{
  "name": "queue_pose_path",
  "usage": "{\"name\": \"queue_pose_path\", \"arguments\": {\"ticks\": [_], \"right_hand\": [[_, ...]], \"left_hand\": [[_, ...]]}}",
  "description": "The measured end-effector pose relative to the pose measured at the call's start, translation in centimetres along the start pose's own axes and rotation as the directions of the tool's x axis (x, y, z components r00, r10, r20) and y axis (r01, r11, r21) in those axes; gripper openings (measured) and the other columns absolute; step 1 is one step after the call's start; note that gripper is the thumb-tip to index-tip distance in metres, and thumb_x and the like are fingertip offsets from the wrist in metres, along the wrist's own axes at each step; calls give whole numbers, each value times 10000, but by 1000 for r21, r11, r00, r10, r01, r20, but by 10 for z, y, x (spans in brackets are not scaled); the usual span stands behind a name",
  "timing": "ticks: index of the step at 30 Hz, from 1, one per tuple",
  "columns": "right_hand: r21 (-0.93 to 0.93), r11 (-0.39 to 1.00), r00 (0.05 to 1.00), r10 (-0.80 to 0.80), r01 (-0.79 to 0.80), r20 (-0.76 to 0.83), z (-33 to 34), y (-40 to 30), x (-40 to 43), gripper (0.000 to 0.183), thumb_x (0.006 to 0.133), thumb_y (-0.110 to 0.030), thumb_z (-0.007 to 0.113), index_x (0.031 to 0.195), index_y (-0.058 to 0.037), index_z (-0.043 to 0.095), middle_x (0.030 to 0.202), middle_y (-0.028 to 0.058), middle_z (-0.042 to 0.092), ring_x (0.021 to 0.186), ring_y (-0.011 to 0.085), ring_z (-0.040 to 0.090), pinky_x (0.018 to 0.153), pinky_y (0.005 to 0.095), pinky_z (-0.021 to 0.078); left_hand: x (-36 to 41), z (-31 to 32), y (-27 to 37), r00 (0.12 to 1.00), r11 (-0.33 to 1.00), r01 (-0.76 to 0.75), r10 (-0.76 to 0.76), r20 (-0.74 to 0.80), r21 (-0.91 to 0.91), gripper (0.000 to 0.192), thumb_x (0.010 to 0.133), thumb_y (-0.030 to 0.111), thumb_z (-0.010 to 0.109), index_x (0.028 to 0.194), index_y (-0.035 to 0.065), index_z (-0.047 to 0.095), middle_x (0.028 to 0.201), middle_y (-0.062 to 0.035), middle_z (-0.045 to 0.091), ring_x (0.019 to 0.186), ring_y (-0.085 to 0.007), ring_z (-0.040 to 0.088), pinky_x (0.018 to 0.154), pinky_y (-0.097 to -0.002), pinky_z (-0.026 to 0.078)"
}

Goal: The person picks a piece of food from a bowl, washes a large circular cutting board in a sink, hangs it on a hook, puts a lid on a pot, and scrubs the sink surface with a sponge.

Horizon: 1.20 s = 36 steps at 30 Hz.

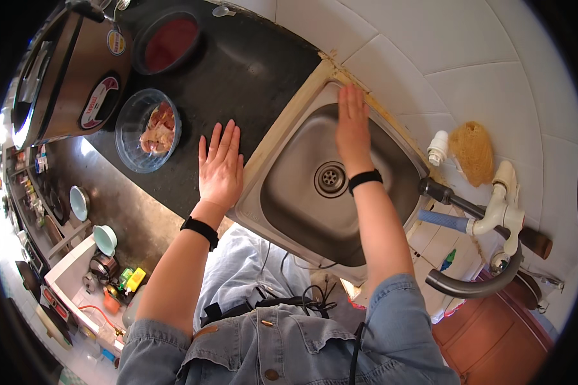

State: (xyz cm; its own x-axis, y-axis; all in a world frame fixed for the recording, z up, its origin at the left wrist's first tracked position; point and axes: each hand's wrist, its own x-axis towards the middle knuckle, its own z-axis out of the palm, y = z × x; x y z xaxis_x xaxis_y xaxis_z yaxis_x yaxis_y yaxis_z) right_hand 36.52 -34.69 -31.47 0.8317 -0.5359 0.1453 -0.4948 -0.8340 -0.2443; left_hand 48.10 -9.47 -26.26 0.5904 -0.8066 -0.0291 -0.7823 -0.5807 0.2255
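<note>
My left hand (220, 166) lies palm down on the black countertop (241, 91), fingers a little spread, just left of the sink's edge. A clear bowl (147, 161) with pieces of raw meat (159, 130) stands to its left. My right hand (353, 130) reaches over the stainless steel sink (298, 192), its flat fingers near the far rim and nothing seen in it; whether they touch the rim I cannot tell. The drain strainer (330, 179) shows between my arms. Behind the meat bowl is a dark bowl (139, 50) of red liquid (171, 43).
A large rice cooker (67, 77) stands at the left. A small plastic spoon (223, 11) lies at the back. On the right are a curved tap (481, 288), white pipe fittings (498, 207) and a loofah (472, 151). Tiled wall (467, 91) rises behind the sink.
</note>
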Motion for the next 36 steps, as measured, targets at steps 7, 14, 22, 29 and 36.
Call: {"name": "queue_pose_path", "arguments": {"ticks": [7,14,22,29,36], "right_hand": [[-182,957,964,193,-226,-185,19,37,-51,579,790,11,379,1354,-60,270,1405,143,251,1313,294,205,1064,446,143],[-229,930,947,-238,287,217,59,54,-42,490,816,-14,398,1303,-19,341,1375,39,323,1285,246,255,1062,369,203],[157,693,702,643,-703,307,78,51,-127,461,855,11,350,1312,17,294,1416,130,224,1331,226,141,1089,298,137],[416,899,987,85,-136,137,118,-31,-82,453,867,-17,341,1318,-7,300,1378,154,295,1255,284,307,1024,324,302],[-249,860,860,488,-446,147,73,69,-111,233,797,-62,475,1014,-5,537,1028,173,529,980,328,492,870,389,398]], "left_hand": [[-1,0,0,999,1000,19,-19,35,8,525,824,120,425,1324,15,302,1398,-95,278,1314,-263,205,1072,-442,109],[5,3,1,999,999,33,-33,33,-11,542,813,143,444,1326,30,310,1408,-73,263,1316,-255,200,1062,-466,121],[-1,0,-4,999,999,27,-28,46,24,540,813,113,415,1327,3,292,1401,-108,267,1311,-277,209,1067,-448,112],[2,4,0,1000,1000,9,-9,22,0,520,824,114,407,1322,3,305,1397,-110,277,1309,-278,214,1064,-450,118],[-4,4,-7,999,999,37,-37,26,22,516,830,122,405,1324,9,306,1399,-105,275,1311,-273,213,1066,-445,115]]}}
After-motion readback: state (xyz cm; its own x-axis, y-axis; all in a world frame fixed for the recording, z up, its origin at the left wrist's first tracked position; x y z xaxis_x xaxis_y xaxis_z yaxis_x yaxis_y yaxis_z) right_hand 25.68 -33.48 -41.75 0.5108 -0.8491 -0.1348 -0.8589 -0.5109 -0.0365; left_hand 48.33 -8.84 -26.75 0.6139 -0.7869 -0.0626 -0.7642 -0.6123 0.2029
